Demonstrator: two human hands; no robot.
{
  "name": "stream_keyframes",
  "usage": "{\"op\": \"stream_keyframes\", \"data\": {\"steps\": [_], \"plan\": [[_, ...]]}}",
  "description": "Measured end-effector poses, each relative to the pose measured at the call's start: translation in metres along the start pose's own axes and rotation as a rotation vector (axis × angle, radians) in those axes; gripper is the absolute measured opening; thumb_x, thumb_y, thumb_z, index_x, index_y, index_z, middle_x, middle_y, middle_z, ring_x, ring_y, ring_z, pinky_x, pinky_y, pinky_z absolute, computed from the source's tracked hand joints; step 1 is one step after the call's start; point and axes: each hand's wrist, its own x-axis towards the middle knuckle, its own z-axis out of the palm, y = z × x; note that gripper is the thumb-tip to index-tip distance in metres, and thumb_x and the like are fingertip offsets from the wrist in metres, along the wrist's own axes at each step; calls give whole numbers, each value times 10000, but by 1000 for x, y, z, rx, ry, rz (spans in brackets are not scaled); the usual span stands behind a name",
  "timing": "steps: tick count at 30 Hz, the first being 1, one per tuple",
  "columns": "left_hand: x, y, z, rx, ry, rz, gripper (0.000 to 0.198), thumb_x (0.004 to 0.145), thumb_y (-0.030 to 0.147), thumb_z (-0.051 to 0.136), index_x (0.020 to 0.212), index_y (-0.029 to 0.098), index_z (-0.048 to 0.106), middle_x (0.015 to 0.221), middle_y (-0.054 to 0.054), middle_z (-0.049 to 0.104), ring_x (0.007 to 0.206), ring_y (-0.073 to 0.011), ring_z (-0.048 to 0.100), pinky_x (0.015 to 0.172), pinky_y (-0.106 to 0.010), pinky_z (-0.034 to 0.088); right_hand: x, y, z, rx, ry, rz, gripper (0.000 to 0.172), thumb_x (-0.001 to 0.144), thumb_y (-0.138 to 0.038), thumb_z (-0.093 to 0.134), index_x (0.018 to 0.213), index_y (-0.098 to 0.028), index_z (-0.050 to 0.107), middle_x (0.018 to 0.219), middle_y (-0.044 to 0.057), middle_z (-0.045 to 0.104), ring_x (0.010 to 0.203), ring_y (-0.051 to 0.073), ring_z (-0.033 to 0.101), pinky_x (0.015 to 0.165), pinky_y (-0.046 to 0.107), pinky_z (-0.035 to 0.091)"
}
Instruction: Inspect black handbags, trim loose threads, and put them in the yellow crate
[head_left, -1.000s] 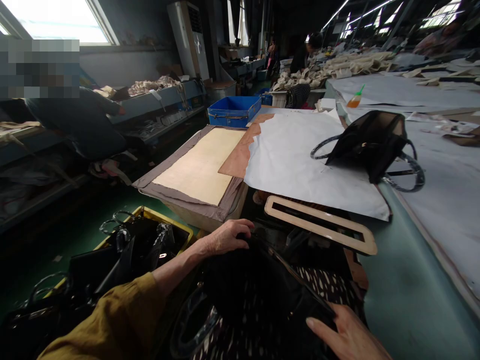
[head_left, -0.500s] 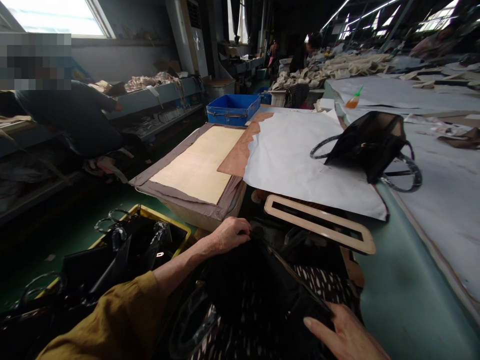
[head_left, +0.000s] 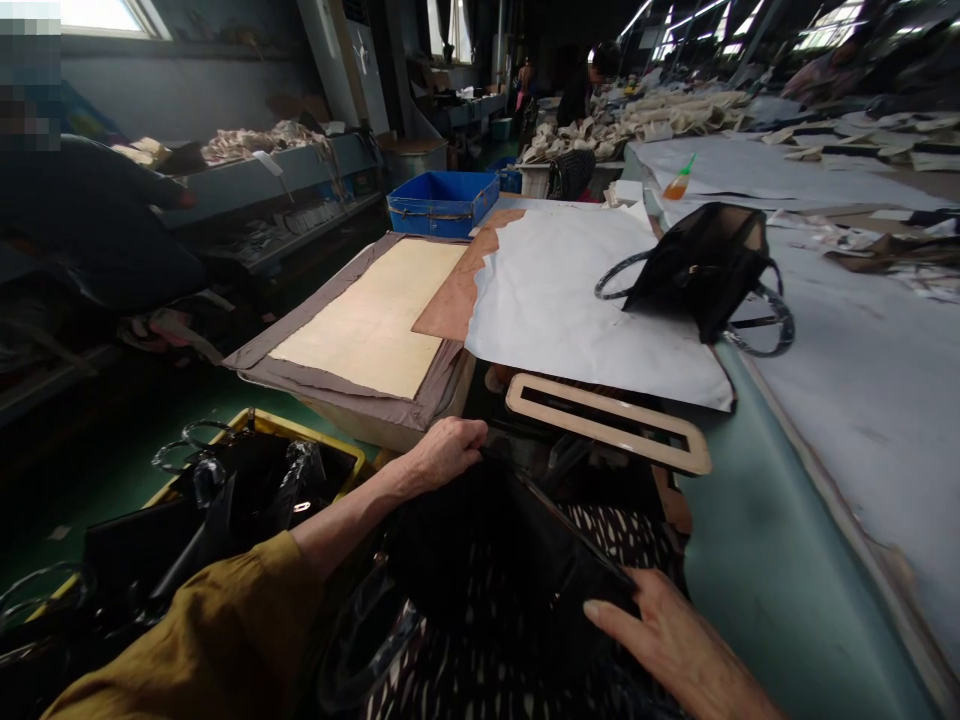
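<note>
The soft black fabric bag (head_left: 495, 560) lies just on the near side of the flat tan rectangular frame (head_left: 694, 452). The left hand (head_left: 442, 450) is curled closed around the bag's far edge. The right hand (head_left: 660, 640) rests flat on its near corner, fingers stretched.

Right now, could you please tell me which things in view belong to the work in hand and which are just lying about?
In hand: black lap handbag, gripped by the left hand, right hand flat on it.
Lying about: table handbag, wooden frame template, white paper sheet, blue crate, orange bottle.
</note>
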Motion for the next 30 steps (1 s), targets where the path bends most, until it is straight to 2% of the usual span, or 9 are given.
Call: {"op": "stream_keyframes", "data": {"steps": [2,4,8,12,16,19,24,27,30], "plan": [[3,-3,1,-113,-28,4,246,671,113,496,901,177,555,756,16,587,701,-133,514,658,-212,379,0,1,-1,73,-26,13,311,713,-356,512,918,-153,628,776,18,681,755,204,608,665,250,457],[7,-7,0,-228,-120,39,342,676,102,496,1004,174,566,855,1,622,795,-144,535,742,-217,387,0,1,-3,155,-76,19,298,720,-325,507,923,-136,615,781,15,674,757,192,602,671,249,456],[14,-10,-11,-456,-382,-13,296,665,107,509,925,137,646,787,9,638,751,-138,536,688,-191,395,3,0,-18,271,-154,9,229,713,-252,522,889,-130,601,772,6,659,755,182,589,637,238,448],[11,-4,-23,-619,-487,-126,271,614,118,555,859,136,669,691,40,614,644,-109,500,588,-172,373,7,-3,-38,316,-280,-63,216,687,-210,549,875,-128,618,742,-3,653,703,171,580,597,229,435],[2,-2,-20,-731,-537,-242,240,597,137,564,813,132,667,642,37,597,578,-99,480,535,-179,364,14,2,-40,359,-344,-33,290,662,-242,583,923,-127,636,729,-1,658,662,166,581,578,228,442],[-2,-5,-13,-809,-537,-314,242,596,160,572,820,121,654,635,24,596,552,-98,482,523,-186,370,16,7,-35,299,-287,3,353,641,-261,612,972,-141,626,745,-4,663,666,166,580,568,220,441],[1,-4,-12,-783,-534,-307,272,603,188,582,854,111,654,674,8,609,588,-110,496,539,-193,381,10,-2,-40,142,-132,-96,522,629,-320,668,1123,-194,555,912,1,655,846,196,576,688,229,450],[3,-1,-13,-756,-535,-298,267,608,198,582,849,109,656,670,9,602,591,-109,491,531,-189,375,6,-12,-46,254,-168,-166,518,712,-395,605,1175,-177,525,990,24,639,926,207,568,775,262,442],[4,0,-13,-748,-533,-291,259,609,199,585,840,108,655,663,12,594,584,-103,479,516,-182,365,5,-19,-47,333,-194,-171,457,768,-426,539,1129,-146,571,957,39,650,910,208,579,806,288,438]]}}
